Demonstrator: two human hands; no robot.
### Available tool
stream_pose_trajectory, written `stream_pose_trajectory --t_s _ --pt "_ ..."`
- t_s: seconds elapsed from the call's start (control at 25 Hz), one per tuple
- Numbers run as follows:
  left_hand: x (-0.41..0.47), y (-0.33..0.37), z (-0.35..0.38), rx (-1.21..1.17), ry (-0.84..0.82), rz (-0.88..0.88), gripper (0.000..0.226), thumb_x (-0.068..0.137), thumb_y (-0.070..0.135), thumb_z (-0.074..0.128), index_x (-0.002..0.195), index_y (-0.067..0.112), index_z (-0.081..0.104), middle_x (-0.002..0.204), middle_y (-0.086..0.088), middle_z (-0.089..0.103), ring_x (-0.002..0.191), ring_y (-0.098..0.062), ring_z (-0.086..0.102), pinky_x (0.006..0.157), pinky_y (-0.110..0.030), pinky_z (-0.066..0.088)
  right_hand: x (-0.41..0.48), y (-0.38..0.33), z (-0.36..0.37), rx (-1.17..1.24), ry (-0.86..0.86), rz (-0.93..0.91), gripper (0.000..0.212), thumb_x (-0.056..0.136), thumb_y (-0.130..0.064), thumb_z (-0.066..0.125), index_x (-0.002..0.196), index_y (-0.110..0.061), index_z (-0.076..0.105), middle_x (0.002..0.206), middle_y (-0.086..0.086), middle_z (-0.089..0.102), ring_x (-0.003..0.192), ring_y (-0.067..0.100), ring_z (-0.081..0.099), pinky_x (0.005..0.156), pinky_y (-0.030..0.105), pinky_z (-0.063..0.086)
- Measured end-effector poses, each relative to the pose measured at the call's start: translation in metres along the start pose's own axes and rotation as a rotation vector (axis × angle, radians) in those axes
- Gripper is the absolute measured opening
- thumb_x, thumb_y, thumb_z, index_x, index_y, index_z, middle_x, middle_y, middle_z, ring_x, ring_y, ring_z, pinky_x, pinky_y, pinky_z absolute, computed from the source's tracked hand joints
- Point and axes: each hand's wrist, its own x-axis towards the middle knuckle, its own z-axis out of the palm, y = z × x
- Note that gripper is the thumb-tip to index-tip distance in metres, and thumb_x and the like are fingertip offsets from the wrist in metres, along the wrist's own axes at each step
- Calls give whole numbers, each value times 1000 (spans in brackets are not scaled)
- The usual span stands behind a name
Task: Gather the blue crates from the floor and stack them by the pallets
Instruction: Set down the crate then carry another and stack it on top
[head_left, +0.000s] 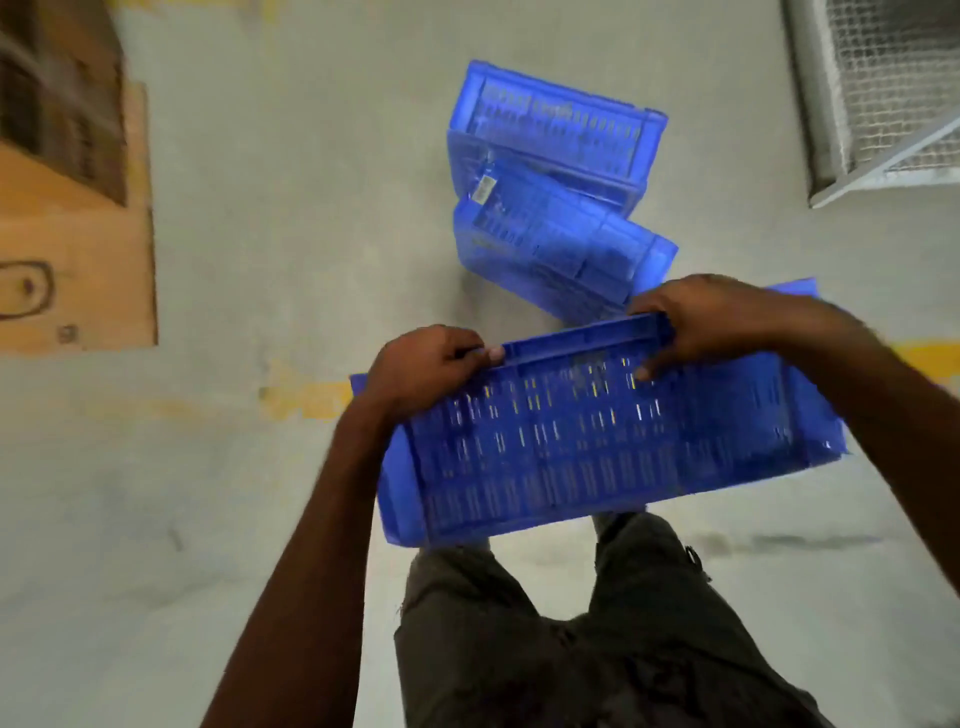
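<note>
I hold a blue slotted crate (597, 447) in the air in front of my legs, its long side facing me. My left hand (426, 366) grips the far rim near the left end, fingers curled over it. My right hand (711, 325) grips the same rim further right, thumb on the slotted wall. Beyond it two more blue crates lie on the grey floor: a nearer one (556, 249) tilted on its side, and a farther one (556, 130) behind, touching it.
A cardboard box (78, 260) stands at the left with a darker stack behind it. A white wire-mesh frame (883, 93) leans at the upper right. A worn yellow line (306, 395) crosses the concrete floor under the held crate.
</note>
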Motion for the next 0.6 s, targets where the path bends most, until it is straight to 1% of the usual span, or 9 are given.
stream_pose_trajectory --t_s 0.04,0.08,0.16,0.24,0.32,0.36,0.44,0.52,0.6 --pt "-26 -24 -31 -68 9 -36 56 90 73 47 78 20 58 60 10 58 60 -13 55 66 -33 45 2 -38 -13 18 34 -35 35 73 -53 81 87 -25 66 77 -8 68 77 18 66 75 40 53" --pt "-55 -46 -60 -147 18 -79 61 87 75 50 73 16 53 54 10 48 55 -15 46 63 -32 37 9 -81 -25 29 63 -69 32 76 -51 79 79 -24 64 69 -5 65 70 18 63 73 43 53" --pt "-123 -92 -113 -259 43 -164 66 81 78 58 64 15 45 54 9 35 55 -16 35 63 -32 27 30 -180 -43 -38 139 -156 34 79 -51 77 74 -23 59 68 -4 60 71 21 60 72 43 52" --pt "-181 -130 -155 -222 47 -196 64 72 75 70 70 14 54 58 5 46 58 -16 44 63 -34 33 48 -269 -58 -127 194 -275 35 77 -55 74 76 -24 56 75 -5 59 79 23 60 73 39 50" --pt "-233 -161 -191 -165 85 -212 56 64 68 80 82 17 66 70 0 67 70 -20 63 68 -40 47 58 -353 -76 -138 221 -399 36 72 -57 73 78 -24 61 75 -5 62 78 21 61 68 34 45" --pt "-259 -179 -207 -125 155 -228 51 62 64 83 82 21 67 74 -1 70 77 -24 68 70 -41 49 62 -396 -85 -140 255 -464 37 70 -57 75 80 -23 64 74 -5 63 76 20 62 66 33 43" --pt "-303 -204 -225 4 355 -294 46 64 59 84 83 21 66 76 -2 68 85 -29 68 67 -38 47 62 -466 -96 -167 355 -571 38 68 -53 80 86 -22 66 76 -7 63 80 21 63 67 33 44" --pt "-343 -226 -221 182 566 -405 48 71 60 80 92 19 66 86 -2 70 92 -30 67 69 -35 49 61 -518 -93 -281 396 -648 38 65 -49 82 84 -26 59 78 -10 58 84 20 62 65 33 40" --pt "-377 -251 -199 305 741 -484 42 75 58 75 88 20 61 81 -2 71 84 -31 68 59 -34 46 71 -558 -77 -468 370 -723 42 63 -46 79 92 -29 55 85 -11 58 86 15 57 67 32 40"
